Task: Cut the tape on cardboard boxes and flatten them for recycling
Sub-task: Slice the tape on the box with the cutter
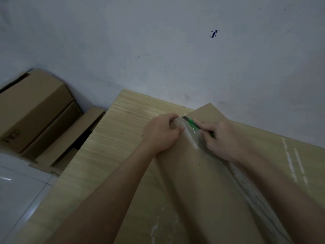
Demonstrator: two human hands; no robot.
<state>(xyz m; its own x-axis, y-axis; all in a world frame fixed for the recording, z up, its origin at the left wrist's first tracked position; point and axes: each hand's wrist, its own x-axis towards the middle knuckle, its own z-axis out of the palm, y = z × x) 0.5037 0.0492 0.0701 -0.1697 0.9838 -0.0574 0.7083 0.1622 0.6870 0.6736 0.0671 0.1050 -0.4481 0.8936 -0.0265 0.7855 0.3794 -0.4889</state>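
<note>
A large brown cardboard box [186, 182] lies on a light wooden table [112, 138], with a strip of clear tape [233, 173] running along its middle seam. My left hand [161, 133] grips the far edge of the box at the end of the seam, its fingers curled over the cardboard and tape. My right hand [223, 138] holds a green utility knife [195, 125], whose tip lies on the tape close to my left hand's fingers.
Several brown cardboard boxes [33, 110] stand and lie on the white tiled floor [17, 191] to the left of the table. A grey-white wall [175, 50] runs right behind the table. White tape marks [292, 162] show on the cardboard at the right.
</note>
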